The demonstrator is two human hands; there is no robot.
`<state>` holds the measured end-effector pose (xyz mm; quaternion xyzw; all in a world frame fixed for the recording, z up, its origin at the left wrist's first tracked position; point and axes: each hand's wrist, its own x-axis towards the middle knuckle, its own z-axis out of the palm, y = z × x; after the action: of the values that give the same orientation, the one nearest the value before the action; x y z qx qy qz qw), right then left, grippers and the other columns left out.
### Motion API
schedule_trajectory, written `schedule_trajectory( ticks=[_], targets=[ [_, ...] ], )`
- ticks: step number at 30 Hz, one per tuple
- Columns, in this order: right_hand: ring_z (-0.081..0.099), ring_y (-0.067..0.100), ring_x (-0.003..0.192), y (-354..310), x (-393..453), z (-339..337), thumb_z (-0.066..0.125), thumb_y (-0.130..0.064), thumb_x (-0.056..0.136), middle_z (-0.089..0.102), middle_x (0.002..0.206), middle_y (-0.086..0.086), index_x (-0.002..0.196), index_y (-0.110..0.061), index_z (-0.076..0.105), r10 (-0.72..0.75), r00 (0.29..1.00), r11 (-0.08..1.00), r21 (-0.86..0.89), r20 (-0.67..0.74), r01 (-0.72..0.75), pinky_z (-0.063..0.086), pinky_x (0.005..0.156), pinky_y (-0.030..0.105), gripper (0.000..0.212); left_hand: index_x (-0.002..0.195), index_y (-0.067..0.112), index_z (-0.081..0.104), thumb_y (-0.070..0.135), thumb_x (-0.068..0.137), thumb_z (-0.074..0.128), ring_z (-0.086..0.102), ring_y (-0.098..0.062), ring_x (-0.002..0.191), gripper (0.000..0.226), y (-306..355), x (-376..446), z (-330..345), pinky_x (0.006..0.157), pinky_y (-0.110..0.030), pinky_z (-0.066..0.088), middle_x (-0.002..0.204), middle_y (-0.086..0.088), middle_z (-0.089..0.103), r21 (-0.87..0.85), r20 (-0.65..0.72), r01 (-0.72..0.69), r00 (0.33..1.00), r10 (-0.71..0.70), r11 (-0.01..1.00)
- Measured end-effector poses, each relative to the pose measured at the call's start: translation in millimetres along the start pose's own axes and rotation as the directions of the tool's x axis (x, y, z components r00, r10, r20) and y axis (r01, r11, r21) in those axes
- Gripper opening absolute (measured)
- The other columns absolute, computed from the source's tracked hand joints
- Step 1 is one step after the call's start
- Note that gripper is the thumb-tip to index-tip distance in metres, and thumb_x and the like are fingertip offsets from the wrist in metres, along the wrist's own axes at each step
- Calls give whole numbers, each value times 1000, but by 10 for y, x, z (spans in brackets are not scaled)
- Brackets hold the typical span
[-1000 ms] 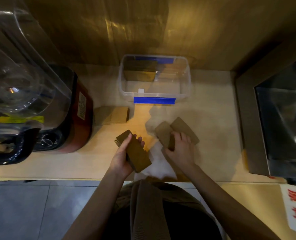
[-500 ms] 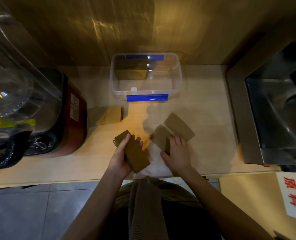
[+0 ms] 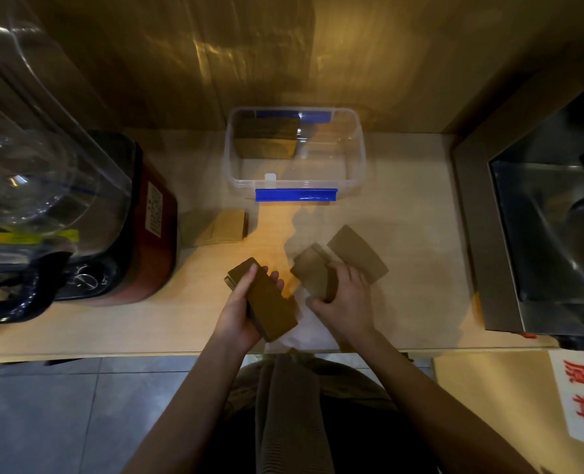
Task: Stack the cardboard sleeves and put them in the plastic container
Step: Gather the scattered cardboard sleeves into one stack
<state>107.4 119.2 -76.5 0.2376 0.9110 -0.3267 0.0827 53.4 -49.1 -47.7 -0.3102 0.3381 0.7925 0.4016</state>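
Your left hand [image 3: 241, 311] grips a brown cardboard sleeve stack [image 3: 265, 299], long axis pointing far-left; your right hand [image 3: 347, 302] pinches loose brown sleeves [image 3: 314, 273] on the counter.

The left hand [image 3: 239, 313] grips a stack of sleeves [image 3: 266, 299]; the right hand [image 3: 347, 302] clasps other sleeves [image 3: 313, 271] on the desk [image 3: 420, 234] near the container [image 3: 295, 184].

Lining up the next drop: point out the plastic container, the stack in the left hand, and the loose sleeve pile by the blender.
plastic container [image 3: 295, 183]: head view, near clear wall.
held stack [image 3: 270, 304]: head view, top face.
loose sleeve pile [image 3: 227, 226]: head view, top sleeve.
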Motion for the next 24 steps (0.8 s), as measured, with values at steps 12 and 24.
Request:
schedule_trajectory(
  ticks=[12,24],
  targets=[
    [51,8,96,-832,-276,-250,75,-28,59,55,109,-5,113,-27,47,-98,995,874,481,32,70,46,77,20,60,112,20,65,63,58,63,64,-28,104,69,1,-57,175,83,-40,52,111,-14,68,-22,172,-59,983,62,998],
    [43,19,114,-750,-311,-152,61,-45,69,52,125,3,118,-17,53,-200,979,969,159,48,190,39,95,29,57,110,20,61,45,41,86,67,-15,95,77,-19,57,192,83,-37,51,97,0,72,-24,229,-50,972,54,998]
  ],
)
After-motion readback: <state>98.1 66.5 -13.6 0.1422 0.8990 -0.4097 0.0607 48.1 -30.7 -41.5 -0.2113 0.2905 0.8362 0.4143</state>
